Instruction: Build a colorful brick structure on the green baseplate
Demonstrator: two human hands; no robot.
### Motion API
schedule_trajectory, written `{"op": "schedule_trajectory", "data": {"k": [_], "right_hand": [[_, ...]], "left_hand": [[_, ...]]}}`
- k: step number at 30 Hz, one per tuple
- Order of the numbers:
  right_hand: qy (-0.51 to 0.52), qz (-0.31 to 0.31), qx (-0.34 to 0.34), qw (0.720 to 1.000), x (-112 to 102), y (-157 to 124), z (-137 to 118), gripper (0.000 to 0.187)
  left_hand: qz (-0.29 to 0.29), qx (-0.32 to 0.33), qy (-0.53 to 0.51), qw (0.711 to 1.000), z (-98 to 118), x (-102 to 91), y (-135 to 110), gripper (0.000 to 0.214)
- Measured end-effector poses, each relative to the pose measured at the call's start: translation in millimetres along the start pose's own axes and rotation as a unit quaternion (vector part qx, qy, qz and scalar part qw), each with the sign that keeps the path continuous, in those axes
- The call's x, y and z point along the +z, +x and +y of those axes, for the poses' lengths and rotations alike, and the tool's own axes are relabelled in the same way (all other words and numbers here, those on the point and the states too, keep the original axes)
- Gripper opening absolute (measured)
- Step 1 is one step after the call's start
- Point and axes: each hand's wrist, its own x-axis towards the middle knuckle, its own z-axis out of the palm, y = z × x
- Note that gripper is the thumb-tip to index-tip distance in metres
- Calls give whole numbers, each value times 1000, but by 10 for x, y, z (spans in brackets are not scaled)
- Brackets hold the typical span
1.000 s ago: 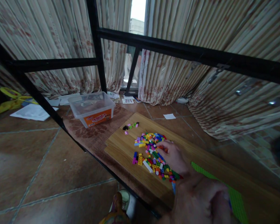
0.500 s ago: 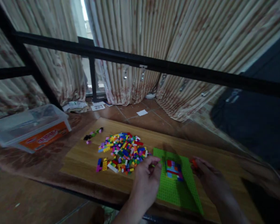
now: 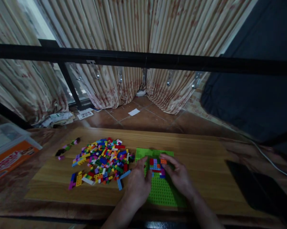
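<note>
A green baseplate (image 3: 161, 192) lies on the wooden board, carrying a small block of joined red, blue, purple and orange bricks (image 3: 155, 164). My right hand (image 3: 181, 178) pinches an orange brick (image 3: 163, 161) between thumb and forefinger at the block's right upper corner; whether it is pressed down I cannot tell. On the opposite side, my left hand (image 3: 137, 181) rests over the plate's left edge. Its thumb and forefinger are apart close to the block, with nothing visible between them. Left of that hand spreads a pile of mixed loose bricks (image 3: 105, 159), with two light blue bricks (image 3: 122, 178) nearest.
The wooden board (image 3: 200, 159) sits on a brown cloth-covered surface. At far left stands a clear plastic box (image 3: 14, 140) with an orange label. A dark flat object (image 3: 255, 184) lies at right. A black metal bar (image 3: 133, 60) crosses in front of striped curtains (image 3: 124, 28).
My view has swung right. The right hand has brought the orange brick from beyond the plate's right side to the block. My left hand has come closer to the block, its fingers spreading.
</note>
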Motion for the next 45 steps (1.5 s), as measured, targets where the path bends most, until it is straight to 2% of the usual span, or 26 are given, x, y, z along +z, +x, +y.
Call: {"op": "schedule_trajectory", "data": {"k": [8, 13, 19, 23, 30, 36, 45], "right_hand": [[-2, -33, -39, 999, 41, 54, 70, 39], [-4, -53, -42, 998, 32, 66, 2, 39], [-41, -64, -54, 996, 35, 88, -37, 42], [-68, -70, -57, 994, 41, 98, -28, 45], [-65, -59, -57, 995, 36, 69, -55, 44], [4, -32, 8, 999, 28, 84, -4, 37], [20, 17, 20, 999, 119, 127, 40, 27]], "left_hand": [[-28, 58, 52, 997, 104, 108, 102, 47], [-24, 63, 82, 994, 66, 205, 122, 47], [-8, 106, 120, 987, 8, 261, 115, 50], [-19, 113, 186, 976, -4, 285, 96, 56], [-65, 87, 279, 954, 70, 277, 69, 62], [-86, 78, 294, 949, 133, 246, 58, 63], [-93, 70, 325, 939, 130, 290, 68, 61]]}}
